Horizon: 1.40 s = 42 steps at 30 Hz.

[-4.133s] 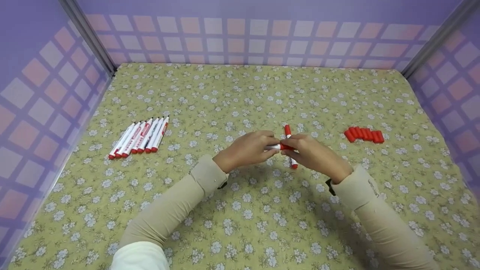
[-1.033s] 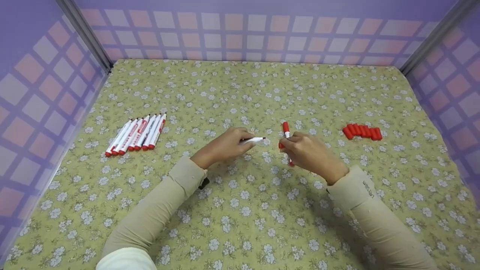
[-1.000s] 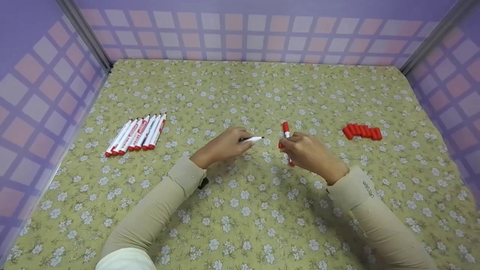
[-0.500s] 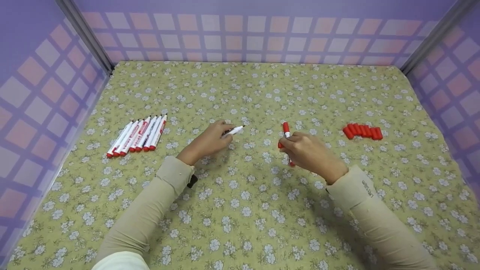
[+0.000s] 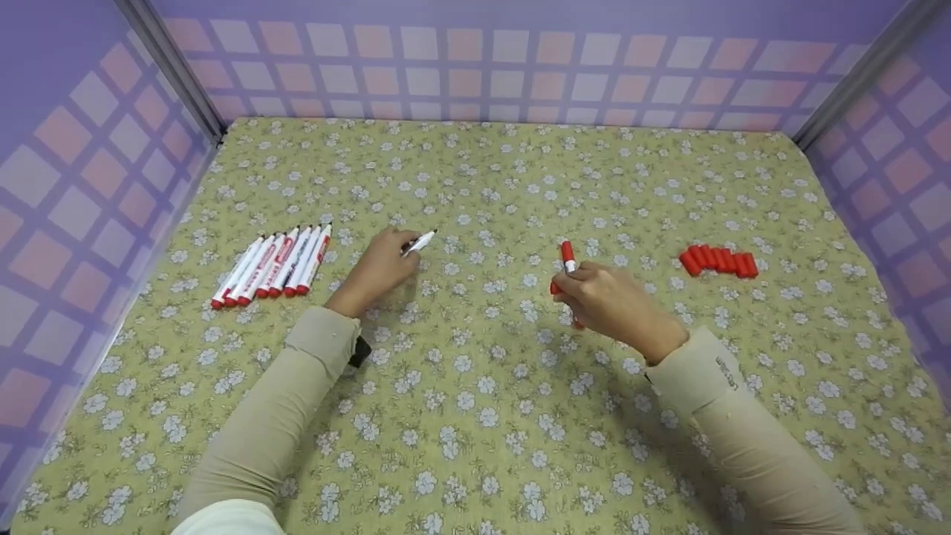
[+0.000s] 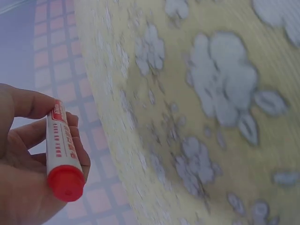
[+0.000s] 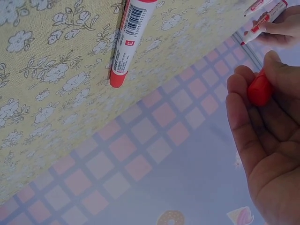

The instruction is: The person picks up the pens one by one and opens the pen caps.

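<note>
My left hand (image 5: pixel 380 266) pinches an uncapped white marker (image 5: pixel 423 241), its dark tip pointing up and to the right. In the left wrist view the red end plug of this marker (image 6: pixel 62 145) faces the camera, with thumb and fingers around the barrel. My right hand (image 5: pixel 613 301) holds a red marker cap (image 7: pixel 260 90) between thumb and fingers. Partly hidden behind that hand in the head view, a capped red-and-white marker (image 5: pixel 567 254) lies on the cloth. The right wrist view shows its barcode side (image 7: pixel 133 28), apart from the fingers.
Left of my left hand, several uncapped markers (image 5: pixel 275 264) lie side by side in a slanted row, tips away from me. Several red caps (image 5: pixel 719 260) form a row at the right. Purple checked panels (image 5: pixel 475 67) border the flowered tablecloth (image 5: pixel 475 186).
The hands were together on one marker; its cap has come off into my right hand. My left hand has carried the uncapped marker left, towards the row, while my right hand has stayed nearly still.
</note>
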### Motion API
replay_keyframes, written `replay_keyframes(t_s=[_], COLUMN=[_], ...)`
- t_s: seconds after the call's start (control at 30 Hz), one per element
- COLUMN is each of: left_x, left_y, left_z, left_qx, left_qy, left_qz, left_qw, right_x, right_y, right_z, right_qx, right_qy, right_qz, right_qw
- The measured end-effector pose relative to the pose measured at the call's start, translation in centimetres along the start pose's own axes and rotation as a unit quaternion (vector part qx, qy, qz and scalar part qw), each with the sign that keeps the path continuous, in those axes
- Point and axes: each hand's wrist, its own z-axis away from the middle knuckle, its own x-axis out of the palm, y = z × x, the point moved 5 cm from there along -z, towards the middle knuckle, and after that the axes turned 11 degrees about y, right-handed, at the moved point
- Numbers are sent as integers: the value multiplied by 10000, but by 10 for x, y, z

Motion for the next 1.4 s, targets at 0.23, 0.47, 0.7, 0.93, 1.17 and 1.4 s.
replay_keyframes(t_s=[0.23, 0.47, 0.7, 0.93, 1.17, 1.4], left_x=[-17, -32, -42, -52, -61, -66], left_y=[-22, -44, -57, -70, -78, -82], left_z=[-3, -2, -2, 1, 4, 6], left_qx=[-105, -415, -679, -1178, -1191, -1365], left_qy=[394, 665, 960, 1066, 1263, 1335], left_qz=[-214, -222, -325, -758, -1054, -1080], left_qw=[9989, 9967, 9925, 9844, 9792, 9756], right_x=[2, 2, 3, 4, 4, 5], right_y=[0, 1, 1, -1, -1, -1], right_z=[0, 1, 2, 1, 1, 2], right_qx=[-51, -74, 34, 16, 7, -3], right_qy=[-41, -11, -200, -300, -295, -261], right_qz=[-5, -51, -86, -39, 32, 172], right_qw=[10000, 10000, 9998, 9995, 9996, 9995])
